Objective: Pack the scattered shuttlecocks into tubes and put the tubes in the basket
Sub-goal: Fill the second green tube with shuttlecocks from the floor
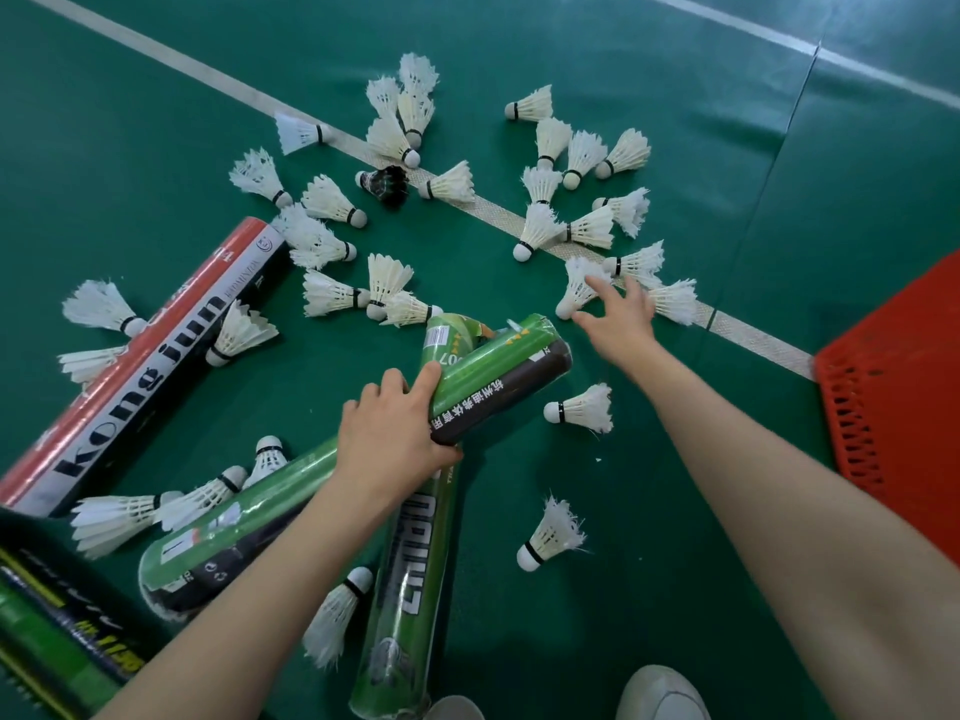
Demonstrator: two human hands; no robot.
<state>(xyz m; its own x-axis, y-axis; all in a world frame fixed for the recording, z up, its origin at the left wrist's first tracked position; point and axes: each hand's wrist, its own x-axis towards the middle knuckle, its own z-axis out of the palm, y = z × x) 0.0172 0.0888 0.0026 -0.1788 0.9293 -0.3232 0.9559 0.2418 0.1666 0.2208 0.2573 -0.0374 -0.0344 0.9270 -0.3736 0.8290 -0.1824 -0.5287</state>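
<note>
- A green tube (498,381) is held in the closed grip of the left hand (389,433), with the fingers curled round its middle.
- The grip of the right hand (618,317) is spread wide, and a white shuttlecock (574,293) beside the white line (208,75) is touched by its fingertips.
- The green court floor (156,148) is strewn with more shuttlecocks and tubes, among them a red tube (145,366).
- A red basket (883,387) is seen at the right edge.
</note>
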